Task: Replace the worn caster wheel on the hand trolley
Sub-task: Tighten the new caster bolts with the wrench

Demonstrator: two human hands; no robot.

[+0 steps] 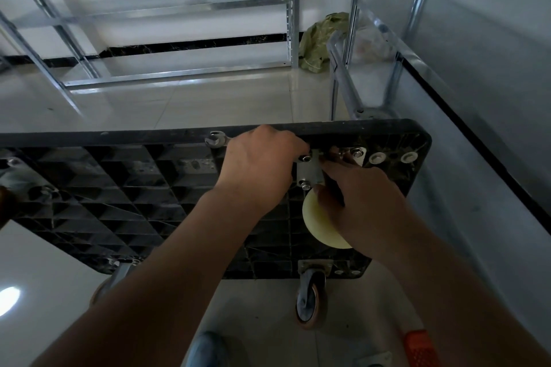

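We see a black, grid-ribbed trolley deck (119, 188), a pale yellow caster wheel (319, 226) at its three o'clock, and an orange crate (420, 348) at five.

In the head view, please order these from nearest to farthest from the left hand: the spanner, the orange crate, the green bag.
From the left hand:
1. Spanner, gripped by it, its head showing at the hand's left.
2. Green bag, beyond the trolley by the shelving.
3. Orange crate, at the bottom right corner.
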